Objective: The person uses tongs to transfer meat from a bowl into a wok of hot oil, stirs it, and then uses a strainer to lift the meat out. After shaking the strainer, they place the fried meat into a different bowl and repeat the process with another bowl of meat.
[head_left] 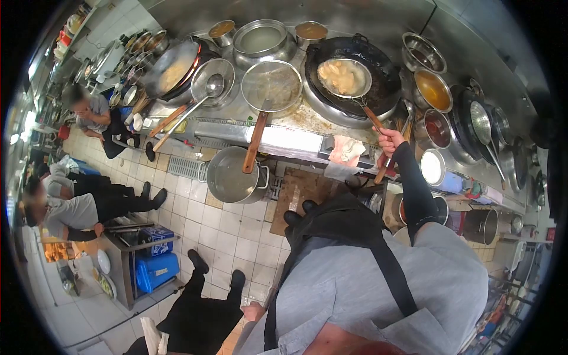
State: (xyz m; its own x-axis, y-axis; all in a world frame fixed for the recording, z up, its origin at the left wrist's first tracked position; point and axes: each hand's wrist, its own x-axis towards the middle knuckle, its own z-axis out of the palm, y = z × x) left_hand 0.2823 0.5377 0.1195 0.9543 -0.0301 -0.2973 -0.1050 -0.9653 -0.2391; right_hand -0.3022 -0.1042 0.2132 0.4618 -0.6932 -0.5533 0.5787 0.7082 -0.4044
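My right hand [391, 141] is closed round the wooden handle of a round strainer [371, 116]. Pale, yellowish pieces of food [342, 76] lie in the strainer, which is over the large black wok [386, 68] on the stove. Just below this hand, other wooden-handled tools [382, 170] lie across the counter edge, and a crumpled cloth [347, 150] is to its left. Down by my side, my left hand [253, 310] has its fingers curled in; whatever it may hold is hidden.
Another strainer [271, 86] rests on a pot, its handle jutting past the counter. A ladle [214, 86] lies further left, near a smoking wok [171, 71]. Bowls of sauce [433, 90] stand at right. A large pot [236, 177] sits below. Several people [83, 204] are at left; one is close by.
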